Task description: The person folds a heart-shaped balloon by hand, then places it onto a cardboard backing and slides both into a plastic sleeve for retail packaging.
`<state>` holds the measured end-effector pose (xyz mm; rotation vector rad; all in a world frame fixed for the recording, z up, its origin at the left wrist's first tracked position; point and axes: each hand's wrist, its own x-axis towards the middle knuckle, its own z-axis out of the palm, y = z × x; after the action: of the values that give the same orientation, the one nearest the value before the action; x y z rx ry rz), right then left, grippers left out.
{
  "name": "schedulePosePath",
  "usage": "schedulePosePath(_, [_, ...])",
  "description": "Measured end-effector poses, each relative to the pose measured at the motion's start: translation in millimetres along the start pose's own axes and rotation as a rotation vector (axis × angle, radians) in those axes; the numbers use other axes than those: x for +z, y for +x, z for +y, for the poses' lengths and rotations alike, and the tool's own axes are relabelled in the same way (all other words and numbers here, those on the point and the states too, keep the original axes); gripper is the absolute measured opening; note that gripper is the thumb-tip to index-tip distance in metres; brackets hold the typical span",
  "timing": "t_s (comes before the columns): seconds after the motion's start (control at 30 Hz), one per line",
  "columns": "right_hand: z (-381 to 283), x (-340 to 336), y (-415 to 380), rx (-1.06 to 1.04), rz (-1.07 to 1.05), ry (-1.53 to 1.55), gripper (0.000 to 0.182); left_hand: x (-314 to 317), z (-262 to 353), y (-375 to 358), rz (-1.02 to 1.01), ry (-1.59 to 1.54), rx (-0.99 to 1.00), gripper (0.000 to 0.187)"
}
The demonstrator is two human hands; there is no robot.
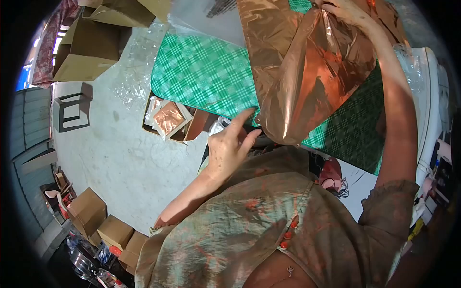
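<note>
Hands at work: right hand (346,10) grasping copper foil sheet (307,72) over the table (201,72); left hand (230,144) released, fingers at the near table edge.

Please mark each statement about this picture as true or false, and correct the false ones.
1. The right hand grips the top of the copper-coloured foil sheet. True.
2. The foil sheet lies flat and smooth on the floor. False: it hangs crumpled over the green checked cloth.
3. The left hand is at the near edge of the green checked cloth. True.
4. The open box on the floor under the table edge is filled with red apples. False: it holds a copper-coloured packet in clear wrap.
5. Cardboard boxes stand on the concrete floor. True.
</note>
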<state>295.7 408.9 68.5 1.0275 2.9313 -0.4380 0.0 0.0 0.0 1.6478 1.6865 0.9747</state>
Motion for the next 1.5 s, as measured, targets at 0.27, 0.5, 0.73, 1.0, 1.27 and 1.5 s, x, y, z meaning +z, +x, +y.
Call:
schedulePosePath(0.27, [-19,5,3,0.082,0.083,0.075,0.021,10,-10,5,0.026,0.069,0.118,0.039])
schedulePosePath(0.5, [-27,8,3,0.128,0.120,0.033,0.024,13,-10,8,0.052,0.073,0.142,0.033])
schedulePosePath(0.73, [-23,26,0,0.128,0.278,-0.110,0.022,14,-9,10,0.072,0.046,0.161,0.027])
schedulePosePath(1.0, [0,51,9,0.147,0.276,-0.133,0.022,2,0,16,0.062,0.097,0.248,0.027])
schedulePosePath(1.27, [-17,39,7,0.205,0.203,-0.079,0.019,-4,26,74,-0.001,0.268,0.582,0.043])
schedulePosePath(1.5, [-26,33,8,0.224,0.189,-0.094,0.020,25,23,106,-0.187,0.378,0.651,0.067])
